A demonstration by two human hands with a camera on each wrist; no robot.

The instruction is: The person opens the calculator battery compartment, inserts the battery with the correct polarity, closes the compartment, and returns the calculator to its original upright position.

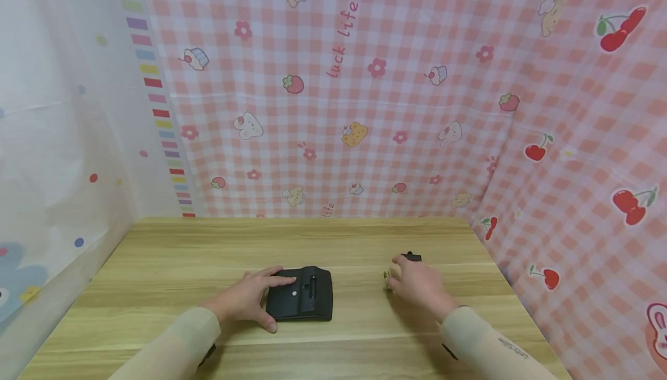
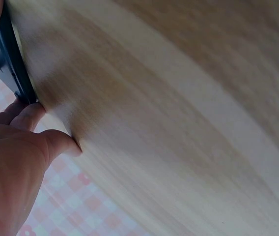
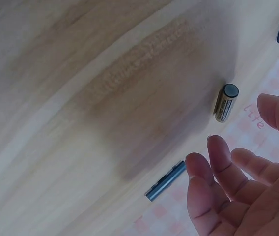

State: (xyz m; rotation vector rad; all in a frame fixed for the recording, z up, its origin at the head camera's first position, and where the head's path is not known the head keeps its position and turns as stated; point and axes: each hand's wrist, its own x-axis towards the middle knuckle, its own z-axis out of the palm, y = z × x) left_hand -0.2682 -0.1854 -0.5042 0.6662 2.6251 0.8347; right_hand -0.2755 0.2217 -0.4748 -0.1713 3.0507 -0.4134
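Note:
A flat black device (image 1: 278,307), shaped like a desk calculator lying back side up, sits on the table with a narrow battery slot (image 1: 312,287) uncovered. My left hand (image 1: 249,296) rests spread over its left end, forefinger on top and thumb beside the near corner. To the right, my right hand (image 1: 421,285) hovers low over the table, fingers loosely bent, holding nothing. A small cylindrical battery (image 3: 226,103) stands upright between its thumb and fingers in the right wrist view. Just past the fingertips lies a small black strip (image 3: 165,181), like a battery cover.
The wood-grain table (image 1: 354,339) meets a pink checked cloth (image 1: 333,160) at its back and right edges. On the left hangs a white cloth (image 1: 68,136) with coloured dots.

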